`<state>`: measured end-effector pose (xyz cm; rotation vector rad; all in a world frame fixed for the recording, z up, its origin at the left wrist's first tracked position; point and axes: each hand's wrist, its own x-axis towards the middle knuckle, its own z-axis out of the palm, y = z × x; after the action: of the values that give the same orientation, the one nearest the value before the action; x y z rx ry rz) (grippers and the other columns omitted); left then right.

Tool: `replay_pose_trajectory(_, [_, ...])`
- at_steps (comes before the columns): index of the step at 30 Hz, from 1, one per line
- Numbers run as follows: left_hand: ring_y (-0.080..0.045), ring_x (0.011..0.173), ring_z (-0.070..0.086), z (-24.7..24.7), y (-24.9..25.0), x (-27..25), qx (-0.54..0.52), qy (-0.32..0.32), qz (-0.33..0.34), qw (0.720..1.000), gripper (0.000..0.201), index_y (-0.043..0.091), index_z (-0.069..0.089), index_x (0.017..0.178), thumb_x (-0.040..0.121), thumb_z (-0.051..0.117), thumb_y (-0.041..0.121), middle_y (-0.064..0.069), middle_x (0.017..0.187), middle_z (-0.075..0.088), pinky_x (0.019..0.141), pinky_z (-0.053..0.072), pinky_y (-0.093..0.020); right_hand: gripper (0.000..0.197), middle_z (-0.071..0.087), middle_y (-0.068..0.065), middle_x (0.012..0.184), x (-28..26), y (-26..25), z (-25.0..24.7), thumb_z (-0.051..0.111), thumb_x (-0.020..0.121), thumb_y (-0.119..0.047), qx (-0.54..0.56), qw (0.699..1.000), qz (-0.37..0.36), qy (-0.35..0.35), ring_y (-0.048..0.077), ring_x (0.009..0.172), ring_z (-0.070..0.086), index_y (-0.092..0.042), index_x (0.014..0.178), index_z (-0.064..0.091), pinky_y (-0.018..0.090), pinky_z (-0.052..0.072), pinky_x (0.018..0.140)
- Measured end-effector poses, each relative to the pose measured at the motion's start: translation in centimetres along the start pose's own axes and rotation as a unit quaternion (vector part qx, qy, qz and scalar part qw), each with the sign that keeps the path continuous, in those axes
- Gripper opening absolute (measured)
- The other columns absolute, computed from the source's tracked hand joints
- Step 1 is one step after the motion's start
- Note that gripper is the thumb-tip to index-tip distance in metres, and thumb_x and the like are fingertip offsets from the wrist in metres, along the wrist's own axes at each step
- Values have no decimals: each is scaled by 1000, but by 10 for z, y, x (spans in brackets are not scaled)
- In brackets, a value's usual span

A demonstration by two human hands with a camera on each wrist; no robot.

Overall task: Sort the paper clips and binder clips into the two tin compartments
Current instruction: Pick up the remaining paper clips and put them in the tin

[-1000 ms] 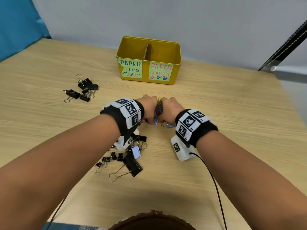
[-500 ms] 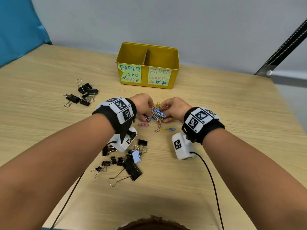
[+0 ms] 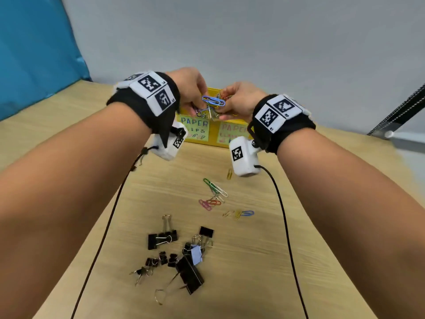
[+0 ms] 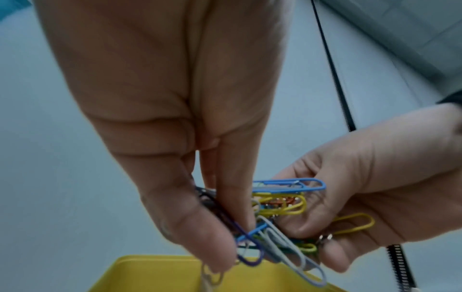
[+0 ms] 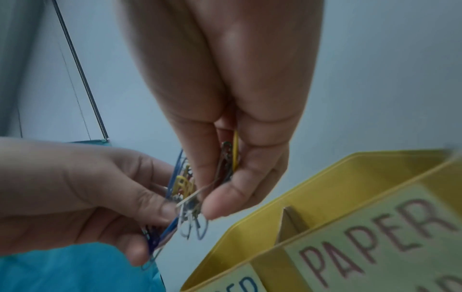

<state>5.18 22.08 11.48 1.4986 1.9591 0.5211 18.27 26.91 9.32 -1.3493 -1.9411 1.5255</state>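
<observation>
Both hands hold one tangled bunch of coloured paper clips [image 3: 212, 104] in the air, above and just in front of the yellow tin [image 3: 213, 138]. My left hand [image 3: 192, 94] pinches its left side, my right hand [image 3: 236, 102] its right side. The left wrist view shows the bunch of paper clips [image 4: 277, 215] between thumb and fingers over the tin's rim [image 4: 160, 274]. The right wrist view shows the paper clips [image 5: 190, 195] beside the tin's divider [image 5: 290, 221]. Loose paper clips [image 3: 215, 198] lie on the table. A heap of black binder clips [image 3: 181, 256] lies nearer me.
The tin's front carries two labels, "PAPER CLIPS" [image 3: 195, 130] on the left and a "PAPER" label [image 3: 232, 132] on the right. Cables [image 3: 285, 226] run from the wrist cameras across the wooden table [image 3: 322, 180]. A blue panel [image 3: 34, 54] stands at the far left.
Both hands rose from the table with the bunch of paper clips and moved forward to the tin. Several paper clips stayed behind on the table.
</observation>
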Motion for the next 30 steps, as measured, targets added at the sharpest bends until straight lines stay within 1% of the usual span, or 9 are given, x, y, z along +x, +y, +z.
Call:
replay_pose_trajectory(4, [0, 21, 50, -7, -10, 29, 17, 16, -44, 999, 37, 1, 56, 121, 85, 63, 1, 3, 28, 55, 23, 34, -12, 31, 53, 8, 79, 34, -9, 11, 56, 85, 10, -13, 1000, 21, 16, 13, 53, 58, -15, 69, 46, 16, 53, 39])
replay_pose_trajectory(9, [-22, 66, 64, 2, -18, 43, 63, 23, -66, 996, 46, 2, 57, 125, 80, 67, 2, -6, 65, 67, 44, 46, -23, 31, 54, 14, 127, 52, -15, 25, 51, 89, -6, -88, 996, 21, -2, 19, 95, 54, -9, 119, 54, 31, 56, 87])
replay_pose_trajectory(11, [-27, 85, 64, 2, -17, 41, 90, 14, -67, 994, 51, 4, 53, 131, 82, 64, 0, -16, 91, 64, 53, 45, -27, 26, 51, 16, 139, 48, -25, 28, 49, 91, -9, -150, 988, 24, -4, 22, 108, 55, -4, 115, 60, 34, 47, 100])
replay_pose_trajectory(14, [-30, 101, 65, -6, -12, 31, 129, 72, -29, 989, 46, 6, 57, 127, 82, 62, -1, -18, 107, 64, 68, 46, -30, 32, 59, 14, 129, 37, -34, 23, 47, 91, -5, -180, 983, -11, 27, 23, 110, 57, -3, 120, 60, 26, 48, 72])
replay_pose_trajectory(16, [-28, 82, 62, -8, -19, 19, 94, 103, -4, 990, 24, 9, 67, 102, 79, 66, 3, -8, 85, 63, 63, 47, -29, 29, 65, 5, 91, 21, -27, 16, 45, 90, 0, -131, 989, -45, 44, 20, 86, 56, -9, 110, 64, 25, 44, 60])
replay_pose_trajectory(19, [-16, 58, 56, 7, -41, -4, 32, -75, -22, 996, 10, 12, 65, 75, 77, 71, 5, 0, 61, 63, 46, 50, -24, 22, 60, 8, 76, -9, 0, 3, 48, 86, 5, -128, 991, -31, -14, 21, 64, 55, -13, 83, 60, 25, 47, 51])
replay_pose_trajectory(22, [-19, 71, 61, 45, -60, -11, 120, -180, -59, 975, 22, 6, 66, 104, 83, 63, 0, -11, 95, 67, 56, 56, -24, 17, 63, 15, 88, -32, 35, 9, 51, 88, 2, -254, 956, 59, -132, 21, 68, 57, -1, 97, 65, 28, 49, 55])
replay_pose_trajectory(26, [-36, 127, 43, 91, -72, -15, 333, -76, -39, 939, 45, 3, 39, 138, 93, 40, 5, -20, 143, 38, 104, 40, -42, 36, 61, 14, 123, -38, 77, 37, 41, 93, -5, -507, 854, 44, -109, 27, 99, 62, -3, 123, 59, 33, 52, 82])
replay_pose_trajectory(30, [-36, 125, 46, 111, -73, -26, 346, -64, 6, 936, 38, -3, 43, 130, 92, 38, -4, -23, 136, 44, 104, 41, -41, 41, 49, 13, 132, -48, 99, 52, 39, 91, -1, -462, 883, -12, -87, 29, 124, 49, -9, 126, 57, 34, 40, 106])
